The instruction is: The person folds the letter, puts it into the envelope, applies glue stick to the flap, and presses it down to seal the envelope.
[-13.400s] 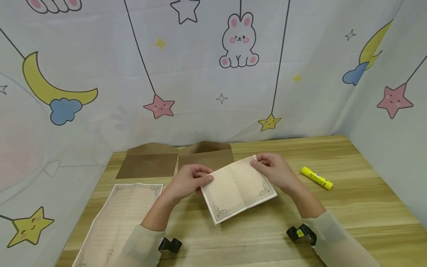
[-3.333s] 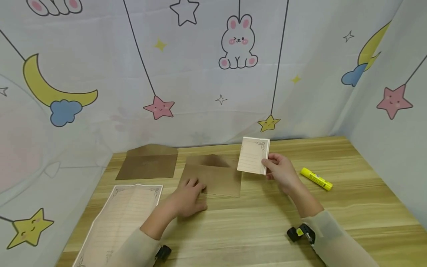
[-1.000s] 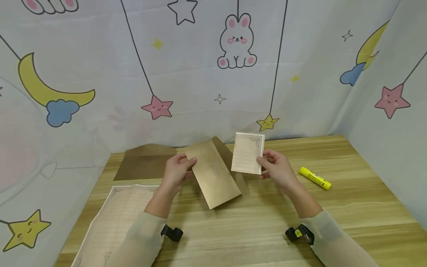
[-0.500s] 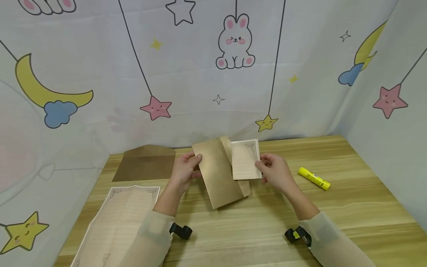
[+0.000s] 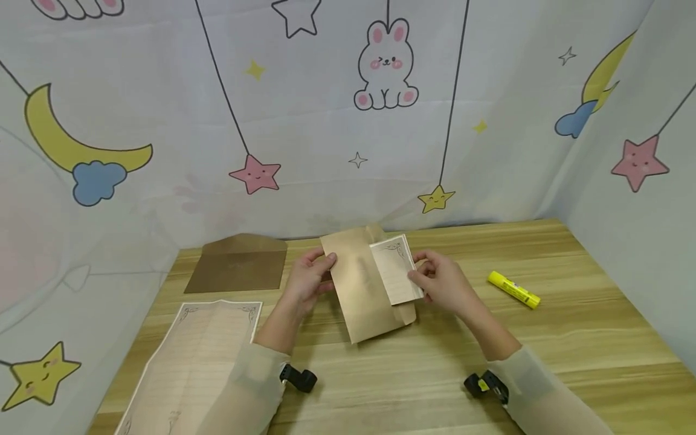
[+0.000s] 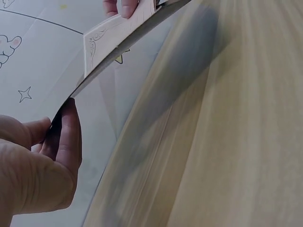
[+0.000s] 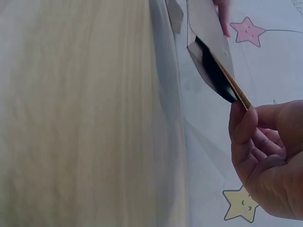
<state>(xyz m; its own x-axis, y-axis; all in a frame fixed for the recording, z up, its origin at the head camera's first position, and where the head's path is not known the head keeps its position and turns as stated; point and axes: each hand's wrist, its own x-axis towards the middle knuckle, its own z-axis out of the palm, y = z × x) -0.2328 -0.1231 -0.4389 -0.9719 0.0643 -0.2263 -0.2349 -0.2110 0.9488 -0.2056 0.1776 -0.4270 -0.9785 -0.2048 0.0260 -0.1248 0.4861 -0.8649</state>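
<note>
My left hand (image 5: pixel 306 283) grips a brown kraft envelope (image 5: pixel 353 287) by its left edge, thumb in front and fingers behind. The envelope is tilted above the table, its opened flap (image 5: pixel 406 314) toward the right. A folded sheet of letter paper (image 5: pixel 393 272) with a scroll-patterned corner overlaps the envelope's right side. My right hand (image 5: pixel 443 281) pinches that paper by its right edge. In the left wrist view the folded letter paper (image 6: pixel 111 35) lies against the envelope's upper face. Dark inner space shows beneath the envelope's flap (image 7: pixel 213 71) in the right wrist view, close to my fingertips.
A second brown envelope (image 5: pixel 236 272) lies flap-up at the table's back left. In front of it rests an unfolded lined letter sheet (image 5: pixel 201 356). A yellow glue stick (image 5: pixel 513 290) lies on the right of the wooden table (image 5: pixel 587 338). A printed curtain (image 5: pixel 321 121) hangs behind.
The letter paper, earlier half-folded in both hands, is now folded smaller in the right. The left hand has lifted and turned the envelope. The paper has moved left and tilted over it.
</note>
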